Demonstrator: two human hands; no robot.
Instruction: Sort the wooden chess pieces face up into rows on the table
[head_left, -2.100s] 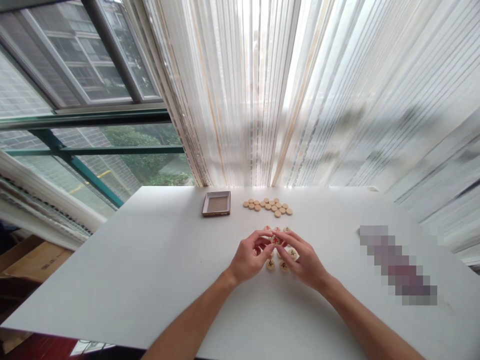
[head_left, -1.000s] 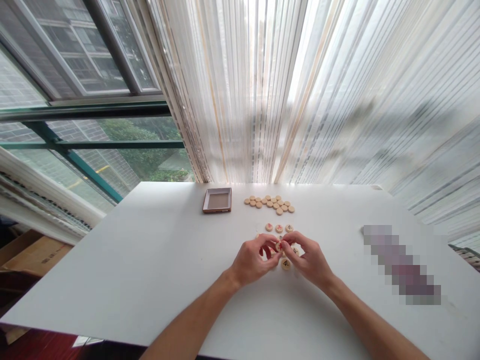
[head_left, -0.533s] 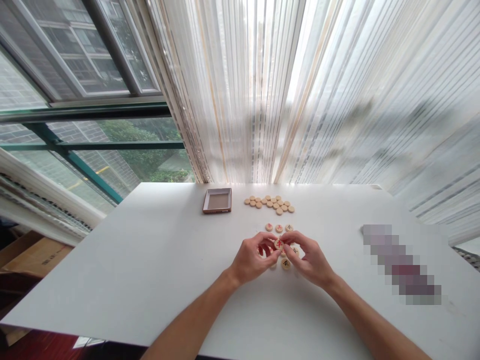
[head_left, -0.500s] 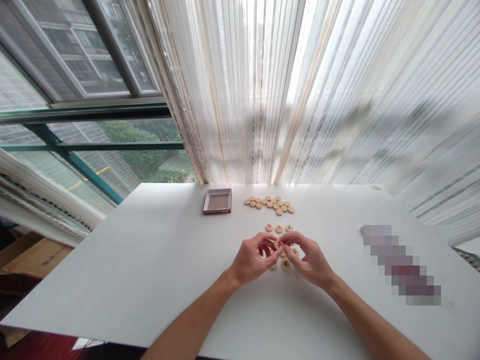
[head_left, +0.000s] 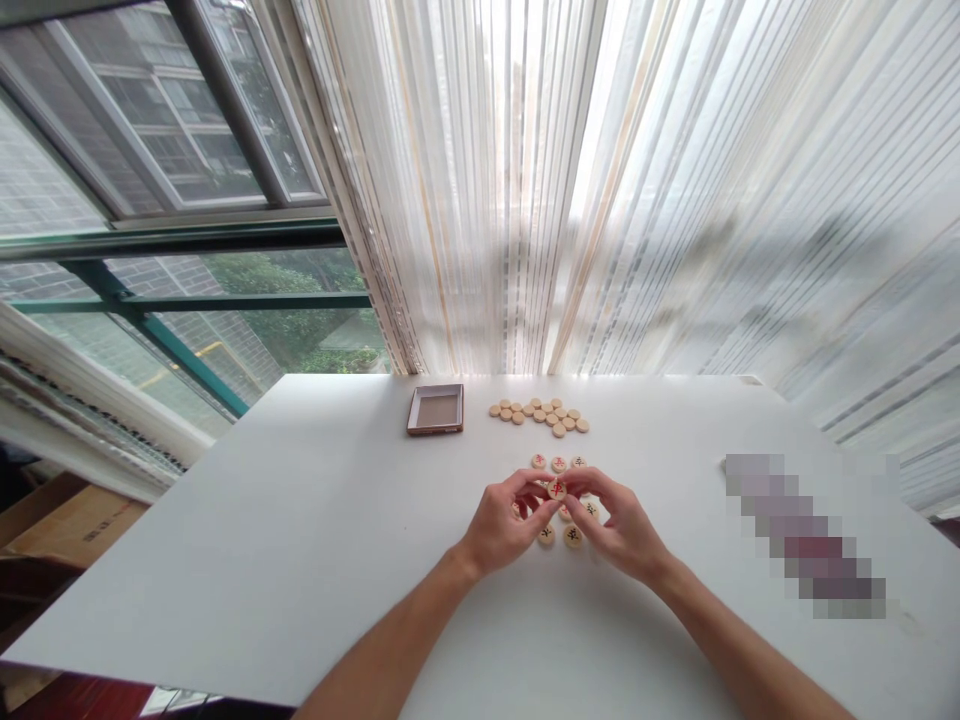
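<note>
Between the fingertips of my left hand (head_left: 508, 520) and my right hand (head_left: 616, 520) is a round wooden xiangqi piece (head_left: 556, 489) with a red character facing up. Both hands are closed in a pinch on its edges, just above the table. Under and around them lie several face-up pieces, partly hidden by my fingers. A row with a red-marked piece (head_left: 559, 464) in its middle lies beyond the held one. Nearer to me are two black-marked pieces, one of them a xiangqi piece (head_left: 573, 536) by my right thumb.
Several blank-side-up wooden pieces (head_left: 540, 416) lie in a cluster at the back of the white table (head_left: 300, 540). Left of them stands an open shallow box (head_left: 436, 409). A blurred-out object (head_left: 806, 540) lies on the right. Behind the table hang sheer striped curtains (head_left: 525, 200).
The held piece has turned a little between my fingers, so its red character now sits at a slant. The view has tilted slightly; the hands stay in about the same place.
</note>
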